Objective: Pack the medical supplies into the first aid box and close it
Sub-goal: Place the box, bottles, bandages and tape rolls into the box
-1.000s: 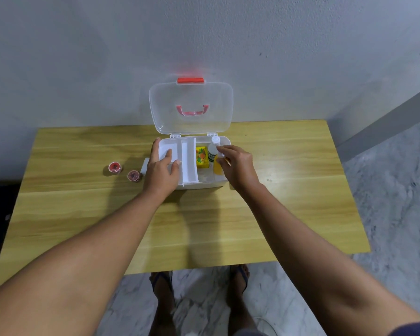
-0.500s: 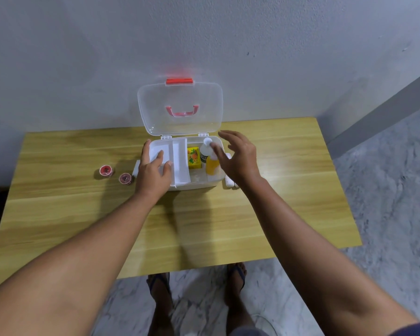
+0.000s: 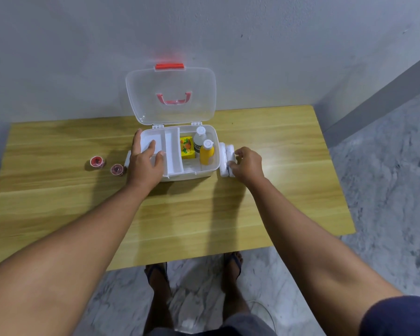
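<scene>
The white first aid box (image 3: 210, 172) stands open on the wooden table, its clear lid (image 3: 171, 93) upright against the wall. Inside are a white tray (image 3: 172, 151) on the left, a yellow carton (image 3: 187, 147), a clear bottle (image 3: 199, 139) and a yellow bottle (image 3: 206, 154). My left hand (image 3: 144, 161) rests flat on the tray and the box's left rim. To the right of the box, my right hand (image 3: 247, 163) curls its fingers around white rolls (image 3: 226, 156) lying on the table. Two small red jars (image 3: 97, 162) (image 3: 117, 169) sit left of the box.
The table (image 3: 204, 214) stands against a grey wall; its front edge is near my sandalled feet. A marble floor lies to the right. Another white item (image 3: 127, 158) peeks out behind my left hand.
My right hand left the bottles inside the box and moved right, down onto the white rolls beside the box. My left hand stayed on the tray.
</scene>
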